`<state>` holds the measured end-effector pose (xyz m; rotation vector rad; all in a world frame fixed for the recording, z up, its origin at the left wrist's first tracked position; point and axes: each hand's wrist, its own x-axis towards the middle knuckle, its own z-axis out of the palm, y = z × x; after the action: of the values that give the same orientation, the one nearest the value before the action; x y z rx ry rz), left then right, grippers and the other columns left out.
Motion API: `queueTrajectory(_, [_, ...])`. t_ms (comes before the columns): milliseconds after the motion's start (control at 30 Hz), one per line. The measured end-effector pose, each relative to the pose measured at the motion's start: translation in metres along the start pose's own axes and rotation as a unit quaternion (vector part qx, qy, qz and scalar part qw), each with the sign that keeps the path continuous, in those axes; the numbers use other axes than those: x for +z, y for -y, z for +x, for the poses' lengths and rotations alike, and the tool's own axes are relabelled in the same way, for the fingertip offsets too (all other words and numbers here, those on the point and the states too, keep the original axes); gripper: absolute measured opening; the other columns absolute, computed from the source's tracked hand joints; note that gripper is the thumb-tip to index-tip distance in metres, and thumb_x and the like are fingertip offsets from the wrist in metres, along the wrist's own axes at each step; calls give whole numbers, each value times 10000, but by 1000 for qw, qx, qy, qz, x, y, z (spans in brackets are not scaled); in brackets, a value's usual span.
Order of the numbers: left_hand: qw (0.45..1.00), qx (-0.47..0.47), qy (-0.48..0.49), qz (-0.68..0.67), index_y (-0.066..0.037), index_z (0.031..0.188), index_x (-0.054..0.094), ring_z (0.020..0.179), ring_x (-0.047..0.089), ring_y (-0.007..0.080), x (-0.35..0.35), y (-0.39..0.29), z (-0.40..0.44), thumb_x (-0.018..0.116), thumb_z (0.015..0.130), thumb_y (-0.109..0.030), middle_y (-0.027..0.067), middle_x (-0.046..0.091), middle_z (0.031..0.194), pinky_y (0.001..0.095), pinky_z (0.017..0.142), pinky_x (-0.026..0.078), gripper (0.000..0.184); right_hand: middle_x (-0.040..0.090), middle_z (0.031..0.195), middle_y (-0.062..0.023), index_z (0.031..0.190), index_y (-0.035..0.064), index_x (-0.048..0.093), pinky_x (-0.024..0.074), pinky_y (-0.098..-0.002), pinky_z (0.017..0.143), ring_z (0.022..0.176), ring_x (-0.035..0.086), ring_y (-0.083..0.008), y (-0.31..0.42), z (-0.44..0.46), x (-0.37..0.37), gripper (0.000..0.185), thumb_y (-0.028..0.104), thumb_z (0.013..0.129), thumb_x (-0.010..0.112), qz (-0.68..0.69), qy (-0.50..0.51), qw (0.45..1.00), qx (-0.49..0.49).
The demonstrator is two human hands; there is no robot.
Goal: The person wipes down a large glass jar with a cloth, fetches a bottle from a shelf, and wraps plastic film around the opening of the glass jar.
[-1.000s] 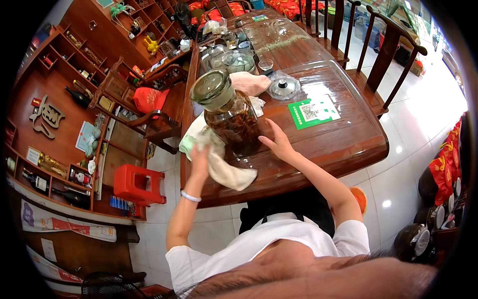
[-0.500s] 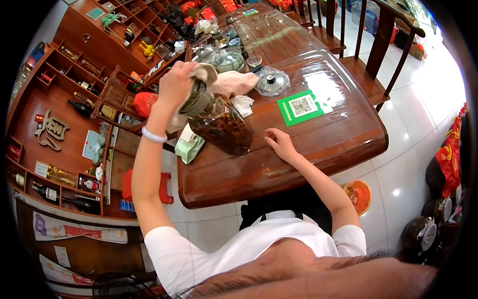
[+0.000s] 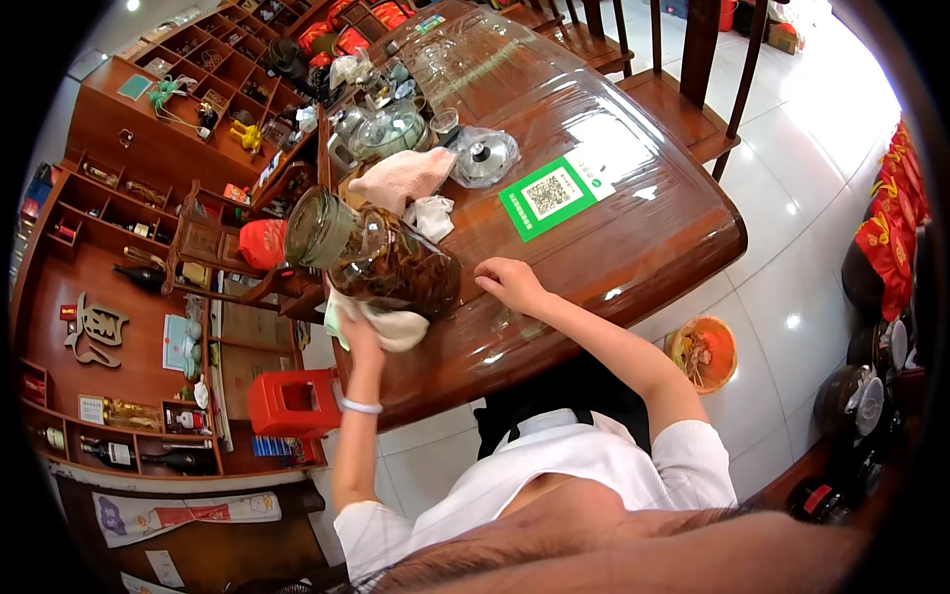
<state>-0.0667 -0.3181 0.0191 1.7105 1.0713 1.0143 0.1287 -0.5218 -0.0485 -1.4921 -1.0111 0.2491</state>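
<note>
A large glass jar (image 3: 401, 259) full of dark brown contents stands near the table's left corner, its greenish lid (image 3: 319, 228) at upper left. My left hand (image 3: 362, 335) is closed on a whitish cloth (image 3: 399, 331), low beside the jar's near side. That hand mostly covers a pale green tissue pack. My right hand (image 3: 515, 285) rests on the table just right of the jar, fingers loosely bent, holding nothing. Behind the jar lie a pink towel (image 3: 404, 178) and a crumpled white tissue (image 3: 430, 216).
On the glossy wooden table (image 3: 633, 238) lie a green QR-code card (image 3: 549, 196) and a plastic-wrapped lid (image 3: 485, 158). Glass teaware (image 3: 391, 129) stands farther back. A red stool (image 3: 294, 401) is at left, an orange bin (image 3: 703, 354) on the floor at right.
My left hand has come down from the jar's lid with the cloth to the jar's lower near side. The head view has shifted; my right hand stays on the table.
</note>
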Motion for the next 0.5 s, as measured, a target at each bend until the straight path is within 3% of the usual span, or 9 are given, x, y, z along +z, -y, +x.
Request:
queueTrajectory(100, [987,-69,140,-24,16,1237,389,1031,506,187,11,5,-71,482,899,-128,118,502,1167,315,882,409,379,625,838,-130,946,13,597,479,-357,684,744,610,-261,7,-4,-1,245,155,753,649,-18,35,999,12])
queueTrajectory(167, [951,-193,148,-192,-9,1253,388,1056,502,185,20,-21,-96,482,903,-130,92,501,1185,328,907,405,382,574,1037,-158,1150,39,511,463,-356,776,913,582,-264,26,-13,-1,540,243,697,722,163,85,980,77])
queueTrajectory(233, [877,-232,289,-306,-28,1267,377,1063,503,178,25,-31,-104,467,916,-182,79,498,1185,329,900,411,394,416,1241,-204,1312,71,345,415,-365,880,1104,470,-299,42,-30,15,837,304,632,774,187,130,971,-69])
queueTrajectory(267, [866,-247,326,-287,-30,1264,384,1067,501,174,30,-36,-112,467,918,-207,73,503,1175,324,897,412,398,282,1352,-191,1371,88,235,359,-367,961,1150,410,-317,58,-35,18,947,284,625,785,104,156,972,-141])
queueTrajectory(300, [854,-262,362,-266,-32,1261,391,1071,500,170,33,-44,-119,467,919,-232,66,509,1166,319,895,413,403,349,1264,-242,1328,125,325,392,-385,910,1146,401,-378,74,-39,18,825,272,644,761,107,122,974,-160])
queueTrajectory(367, [851,-214,461,-135,0,1201,464,965,546,133,25,-57,-110,530,890,-239,56,555,1095,281,823,450,398,405,1198,-213,1266,175,401,418,-401,866,1082,433,-392,70,-38,14,687,225,666,730,103,186,977,-32])
queueTrajectory(400, [871,-198,434,-118,9,1144,511,898,562,125,22,-61,-103,546,879,-215,58,584,1033,268,783,459,348,405,1198,-213,1266,175,401,418,-401,866,1082,433,-392,71,-36,13,687,225,666,730,100,188,977,-32])
queueTrajectory(433, [889,-181,408,-101,18,1086,558,831,578,117,20,-67,-96,561,868,-192,59,612,970,255,744,469,302,433,1164,-178,1222,177,441,423,-402,848,1051,450,-364,77,-33,8,610,199,677,714,10,152,986,-67])
queueTrajectory(500, [965,-18,261,-18,32,929,628,765,583,107,11,-59,-75,568,849,-129,60,641,835,239,702,465,190,494,1104,-116,1142,182,512,444,-403,780,967,486,-323,88,-24,-1,501,182,677,698,-146,71,976,-144])
